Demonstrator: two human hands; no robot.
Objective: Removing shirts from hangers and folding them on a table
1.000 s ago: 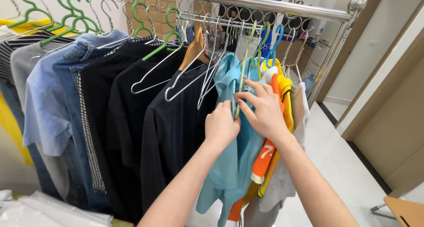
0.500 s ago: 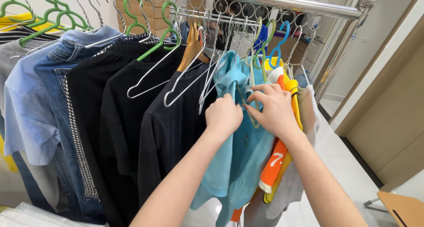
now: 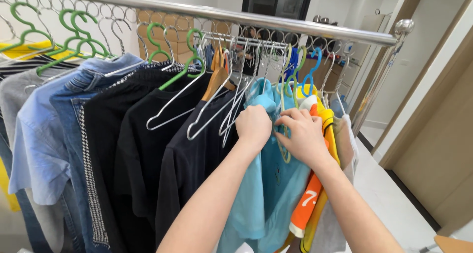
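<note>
Since the frame 0.5 s earlier, both hands have shifted slightly lower on the light blue shirt (image 3: 276, 184) and the view has moved closer to the rack; the right hand now lies more over the shirt's collar area.

From left to right, the chrome clothes rail (image 3: 207, 11) carries a grey garment (image 3: 15, 100), a pale blue shirt (image 3: 37, 149), a denim jacket (image 3: 74, 135) with a studded strip, and 3 black tops (image 3: 143, 149). Green hangers (image 3: 74, 34) and bare wire hangers (image 3: 197, 120) hang between them.

The left hand (image 3: 253, 127) is closed in a fist on the shirt's left shoulder fabric, holding it gathered. The light blue shirt hangs near the right end of the rail, just beside the last black top.

The right hand (image 3: 303, 135) rests on the same shirt at the neck, fingers (image 3: 290, 116) curled and pinching the fabric beside a pale green hanger (image 3: 285, 152). The exact pinch is partly hidden by the fingers.

Further right hang an orange and yellow garment (image 3: 315, 199) and a beige garment (image 3: 345, 144), touching one another. A blue hanger (image 3: 311, 76) hooks on the rail above them.
</note>
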